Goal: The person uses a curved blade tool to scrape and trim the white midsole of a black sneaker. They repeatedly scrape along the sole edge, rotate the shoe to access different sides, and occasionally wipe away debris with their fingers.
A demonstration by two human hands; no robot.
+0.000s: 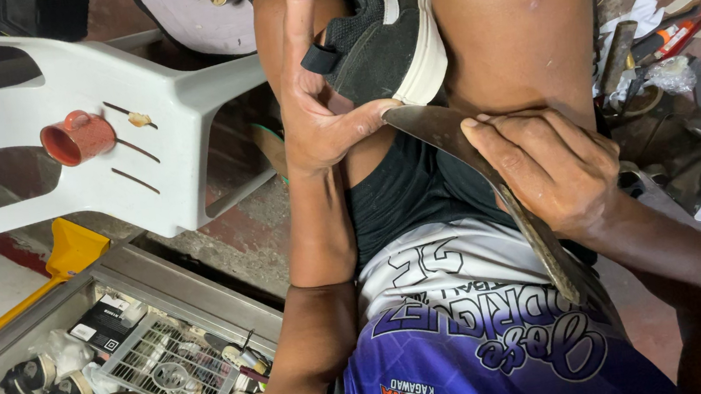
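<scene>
The right hand [554,169] is grasping a long, worn metal blade [491,194], its grip clenched around the middle of the blade with the thumb pressing on the flat. The blade tip is touching the white sole edge of a black shoe [390,38]. The left hand [314,109] is steadying the shoe, thumb against the sole, fingers extended along the upper. The shoe is resting between the person's knees. To the left, a red cup [80,137] is lying on a white plastic chair [182,110].
</scene>
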